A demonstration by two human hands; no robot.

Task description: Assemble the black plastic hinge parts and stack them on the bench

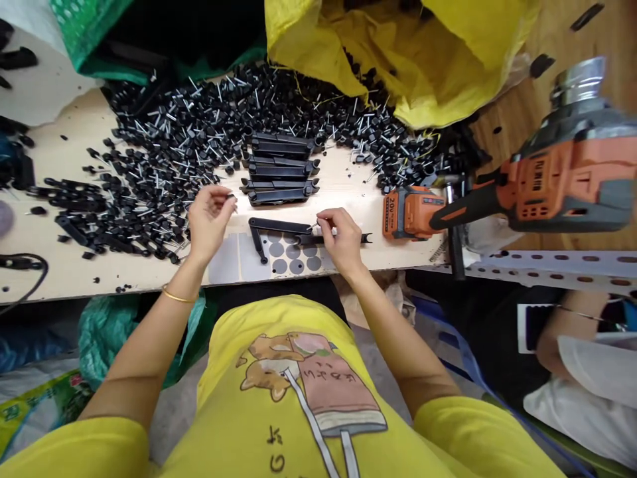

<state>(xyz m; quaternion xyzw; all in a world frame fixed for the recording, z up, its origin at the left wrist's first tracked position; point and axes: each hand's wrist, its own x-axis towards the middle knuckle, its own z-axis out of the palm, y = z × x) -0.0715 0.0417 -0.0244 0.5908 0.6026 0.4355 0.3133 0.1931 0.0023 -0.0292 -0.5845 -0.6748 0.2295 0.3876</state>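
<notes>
Black folding arm, head view: lies bent on the table, just below a stack of similar arms. Right hand — thumb and fingertips pinching a thin pin at the arm. Left hand — fingers curled, pinching a small dark piece near the pin-stemmed knobs.

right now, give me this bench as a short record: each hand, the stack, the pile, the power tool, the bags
left hand: raised, small dark piece at its fingertips
right hand: over the jointed black part, apparently pinching a thin pin
stack: folded black parts, beyond the jointed part
pile: black-headed metal pins, loosely heaped
power tool: orange and grey, at right
bags: green bag, yellow bag, far side
</notes>
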